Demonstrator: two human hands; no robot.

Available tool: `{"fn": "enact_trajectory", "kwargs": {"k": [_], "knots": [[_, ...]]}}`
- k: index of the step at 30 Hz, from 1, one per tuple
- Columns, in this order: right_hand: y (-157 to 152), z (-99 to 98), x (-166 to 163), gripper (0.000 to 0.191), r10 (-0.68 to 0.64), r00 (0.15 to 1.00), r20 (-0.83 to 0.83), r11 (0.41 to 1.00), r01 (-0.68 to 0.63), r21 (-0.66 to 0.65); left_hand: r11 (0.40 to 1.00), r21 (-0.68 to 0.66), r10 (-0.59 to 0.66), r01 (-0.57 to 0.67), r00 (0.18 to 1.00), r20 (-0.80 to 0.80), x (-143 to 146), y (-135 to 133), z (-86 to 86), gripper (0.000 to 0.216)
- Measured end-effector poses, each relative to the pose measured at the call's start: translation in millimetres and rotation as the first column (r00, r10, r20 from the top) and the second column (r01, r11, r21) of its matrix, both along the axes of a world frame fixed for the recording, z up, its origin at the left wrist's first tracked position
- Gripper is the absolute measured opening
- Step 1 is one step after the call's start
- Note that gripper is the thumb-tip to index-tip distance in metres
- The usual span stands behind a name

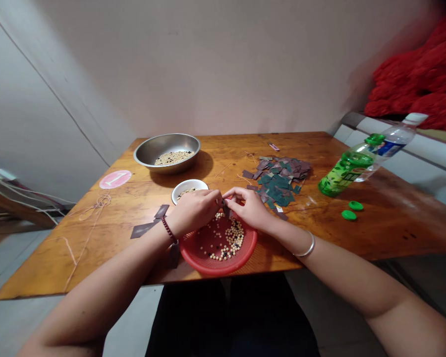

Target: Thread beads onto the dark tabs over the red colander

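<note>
My left hand [195, 210] and my right hand [247, 206] meet fingertip to fingertip above a red plastic basket [200, 258] that holds several pale and dark beads [228, 240]. Both hands are pinched closed around something small and dark between them; I cannot make out what it is. A beaded bracelet is on my left wrist and a silver bangle on my right. A small white bowl [189, 189] with beads stands just behind my left hand. A pile of green and brown card pieces [278, 181] lies behind my right hand.
On the wooden table [394, 223] stand a steel bowl [167, 151] of beads at the back left, a pink round sticker [115, 179], loose thread [92, 206], dark card strips [148, 223], a green bottle [347, 171], a clear bottle [397, 136] and two green caps [352, 210].
</note>
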State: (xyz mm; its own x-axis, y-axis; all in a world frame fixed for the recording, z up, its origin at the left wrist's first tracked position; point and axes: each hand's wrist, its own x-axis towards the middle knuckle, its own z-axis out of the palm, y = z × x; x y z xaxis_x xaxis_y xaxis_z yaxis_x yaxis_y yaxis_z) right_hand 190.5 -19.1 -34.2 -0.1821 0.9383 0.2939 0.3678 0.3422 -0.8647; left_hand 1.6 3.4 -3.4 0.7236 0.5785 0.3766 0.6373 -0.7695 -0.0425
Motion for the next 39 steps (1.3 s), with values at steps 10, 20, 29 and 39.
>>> {"fn": "enact_trajectory", "kwargs": {"k": [10, 20, 29, 39], "knots": [[-1.3, 1.1, -0.4, 0.017, -0.009, 1.000, 0.026, 1.000, 0.009, 0.013, 1.000, -0.004, -0.002, 0.002, 1.000, -0.002, -0.1, -1.3, 1.4, 0.011], [-2.7, 2.1, -0.9, 0.018, -0.006, 0.999, 0.033, 1.000, 0.005, 0.007, 1.000, 0.020, -0.007, 0.007, 1.000, -0.016, 0.3, -0.1, -0.4, 0.010], [-1.9, 1.4, -0.5, 0.017, -0.007, 0.999, 0.031, 1.000, 0.007, 0.019, 1.000, 0.016, -0.005, 0.004, 1.000, 0.003, 0.2, -0.2, -0.9, 0.012], [-1.8, 1.9, -0.5, 0.017, 0.001, 1.000, 0.025, 1.000, -0.001, 0.014, 1.000, -0.004, -0.006, 0.006, 1.000, 0.004, 0.1, -0.8, 0.4, 0.011]]}}
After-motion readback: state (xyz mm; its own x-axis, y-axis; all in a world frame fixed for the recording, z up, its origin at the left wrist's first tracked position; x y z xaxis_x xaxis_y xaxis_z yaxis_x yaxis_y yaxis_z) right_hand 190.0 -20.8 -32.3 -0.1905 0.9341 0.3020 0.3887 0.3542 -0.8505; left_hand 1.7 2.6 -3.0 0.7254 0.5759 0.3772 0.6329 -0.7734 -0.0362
